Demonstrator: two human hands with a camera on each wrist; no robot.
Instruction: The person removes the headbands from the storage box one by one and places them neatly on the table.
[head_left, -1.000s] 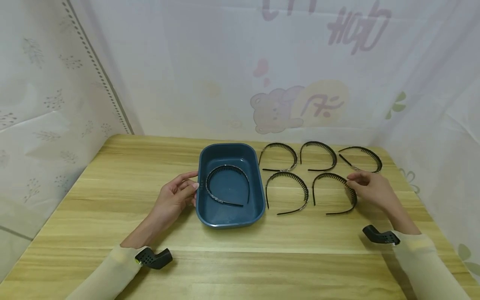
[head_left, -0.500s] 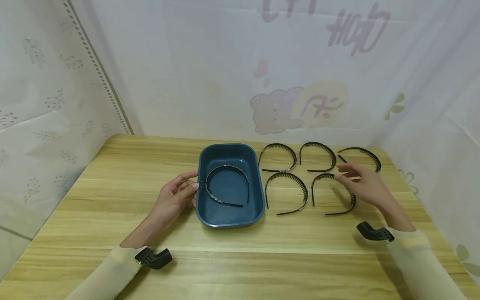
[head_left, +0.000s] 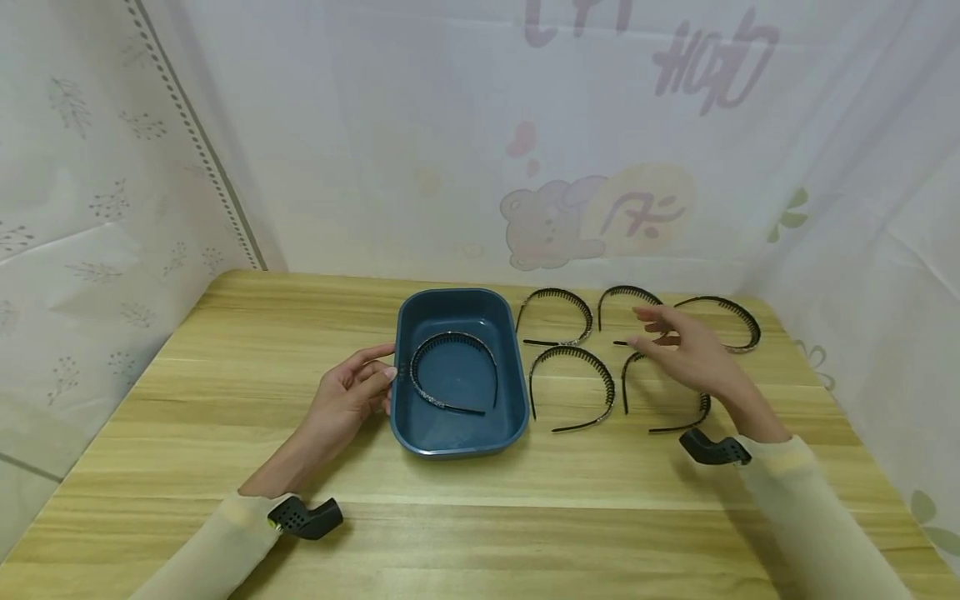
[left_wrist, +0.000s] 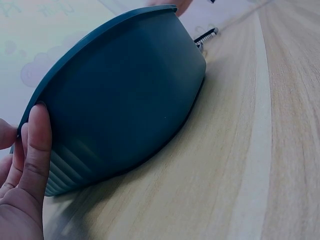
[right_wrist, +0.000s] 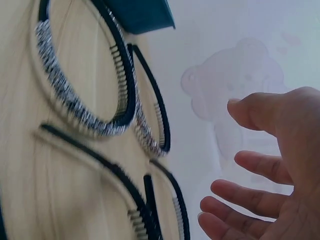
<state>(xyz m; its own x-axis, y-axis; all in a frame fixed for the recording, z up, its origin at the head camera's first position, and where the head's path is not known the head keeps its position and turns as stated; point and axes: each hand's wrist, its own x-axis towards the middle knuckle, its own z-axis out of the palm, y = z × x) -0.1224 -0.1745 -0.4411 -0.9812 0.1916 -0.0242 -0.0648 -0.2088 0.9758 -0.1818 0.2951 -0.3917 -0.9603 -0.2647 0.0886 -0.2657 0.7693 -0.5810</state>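
My left hand (head_left: 348, 396) pinches the left rim of a dark blue plastic box (head_left: 457, 437), thumb over the rim and fingers against the outer wall in the left wrist view. Inside the box lies a black toothed headband (head_left: 432, 398) with glittering trim. My right hand (head_left: 686, 350) hovers above the headbands at the right, fingers apart, holding nothing. Beneath it, the front right headband (head_left: 705, 408) and back middle headband (head_left: 628, 290) are partly covered. A glittery headband (right_wrist: 75, 110) shows large in the right wrist view.
Right of the box lie a front left headband (head_left: 610, 382), a back left headband (head_left: 588, 312) and a back right headband (head_left: 751, 322). All rest on the wooden table (head_left: 480, 533). Printed cloth (head_left: 360, 167) hangs along the back and both sides.
My right hand has moved left, from the front right headband to over the gap toward the back middle one. The left hand and the box have stayed put.
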